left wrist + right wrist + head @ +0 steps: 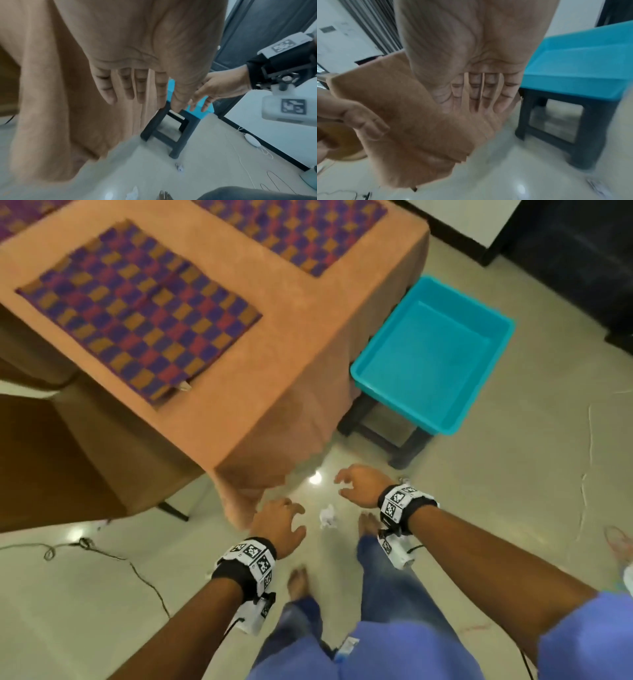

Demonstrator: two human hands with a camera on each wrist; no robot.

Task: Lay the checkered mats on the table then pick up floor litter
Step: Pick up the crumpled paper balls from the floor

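Observation:
Two purple-and-orange checkered mats (137, 313) (298, 231) lie flat on the orange-clothed table (281, 364); part of a third shows at the top left corner. A crumpled white paper (328, 517) lies on the floor between my hands, just ahead of my bare feet. My left hand (282, 522) hovers left of it, fingers spread, holding nothing. My right hand (356, 484) hovers above and right of it, also spread and empty. In the left wrist view the left fingers (130, 88) hang straight before the tablecloth, and a small scrap (179, 167) lies on the tiles.
A turquoise tub (435, 354) sits on a dark stool (387, 436) right of the table. A brown chair (51, 457) stands at the left. A thin black cable (102, 553) trails over the pale tiled floor. A dark cabinet (582, 251) fills the back right.

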